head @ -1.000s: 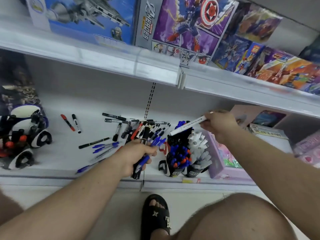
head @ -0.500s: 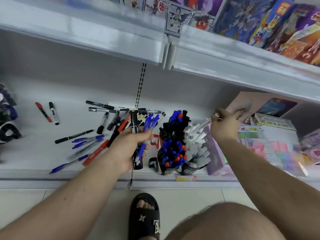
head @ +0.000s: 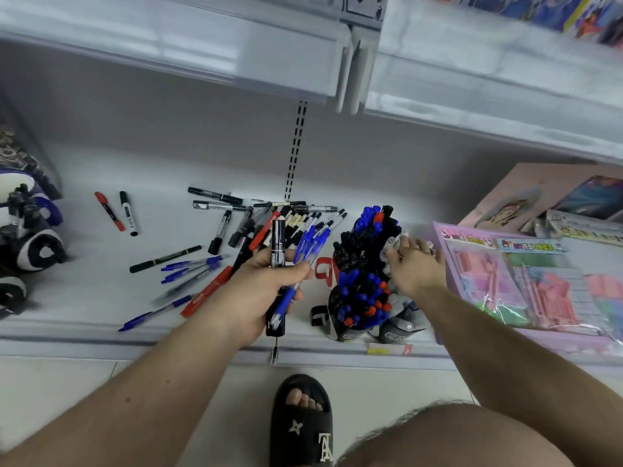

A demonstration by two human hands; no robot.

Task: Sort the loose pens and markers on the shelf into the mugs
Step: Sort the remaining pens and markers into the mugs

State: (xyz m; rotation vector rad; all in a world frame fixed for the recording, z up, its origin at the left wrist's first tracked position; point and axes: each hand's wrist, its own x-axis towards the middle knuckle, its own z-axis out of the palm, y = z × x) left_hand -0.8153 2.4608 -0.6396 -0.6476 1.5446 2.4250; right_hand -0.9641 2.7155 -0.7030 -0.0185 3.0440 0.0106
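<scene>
Lowered since the earlier frame, the right hand (head: 416, 267) now rests with fingers extended on the grey-capped markers in the right-hand grey mug (head: 394, 332); nothing is gripped. Blue ballpoint pens and a thick black marker (head: 278, 251) are clutched in the left hand (head: 266, 291). Loose pens and markers (head: 215, 251) are scattered on the white metal shelf (head: 84, 291).

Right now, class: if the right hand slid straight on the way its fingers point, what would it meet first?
The right hand points up and left over the mugs. Its fingers already reach the grey markers; just beyond stand the black pens of the neighbouring mug. Depth is unclear, so it might pass above them.
</scene>
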